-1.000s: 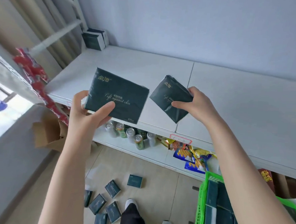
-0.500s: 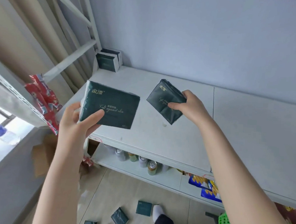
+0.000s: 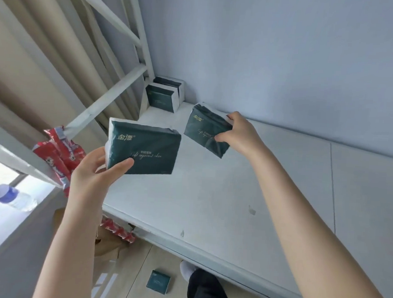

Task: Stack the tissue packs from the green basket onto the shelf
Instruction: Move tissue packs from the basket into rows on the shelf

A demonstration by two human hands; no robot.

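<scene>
My left hand (image 3: 95, 172) grips a dark green tissue pack (image 3: 145, 149) by its lower left corner, held over the front left part of the white shelf (image 3: 210, 207). My right hand (image 3: 240, 134) grips a second dark green tissue pack (image 3: 206, 130) by its right end, farther back over the shelf. Two or three tissue packs (image 3: 163, 96) stand upright in the shelf's back left corner against the wall. The green basket is out of view.
White shelf posts and a diagonal brace (image 3: 106, 97) rise at the left. Red snack packets (image 3: 59, 152) hang off a neighbouring shelf edge. A water bottle (image 3: 11, 196) lies on the window ledge. One tissue pack (image 3: 158, 282) lies on the floor near my foot.
Both hands have carried their packs up and back toward the shelf's rear left corner. My view has tilted up, and the green basket and lower shelf have dropped out of sight.
</scene>
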